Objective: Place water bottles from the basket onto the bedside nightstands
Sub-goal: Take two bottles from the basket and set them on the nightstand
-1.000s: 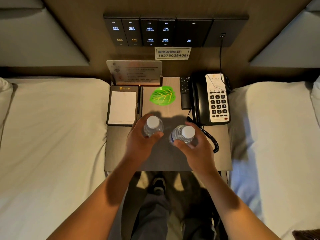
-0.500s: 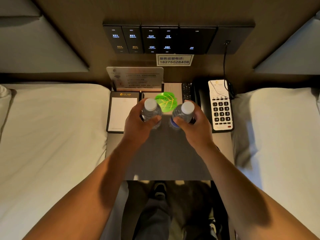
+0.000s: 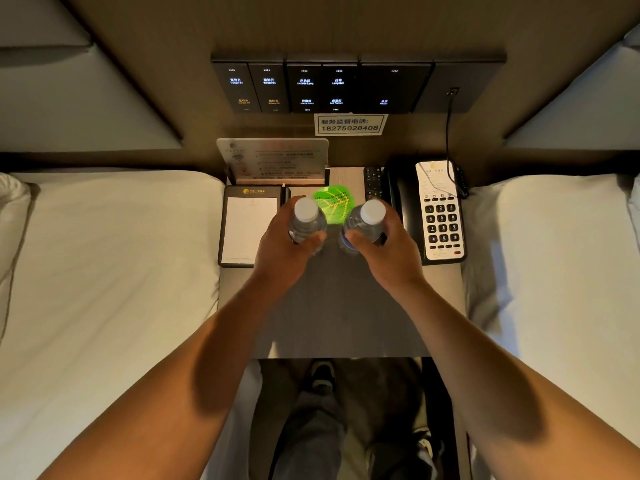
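Note:
Two clear water bottles with white caps stand upright side by side over the middle of the dark nightstand. My left hand is wrapped around the left bottle. My right hand grips the right bottle, which has a blue label low down. Both bottles sit just in front of a green leaf-shaped card. Whether their bases touch the tabletop is hidden by my hands. No basket is in view.
A notepad in a black holder lies left of the bottles, with an upright info card behind it. A remote and a telephone occupy the right side. White beds flank the nightstand. A switch panel is on the wall.
Both hands have carried the bottles from the front half of the nightstand toward the back, up to the green card, and the bottles stand closer together.

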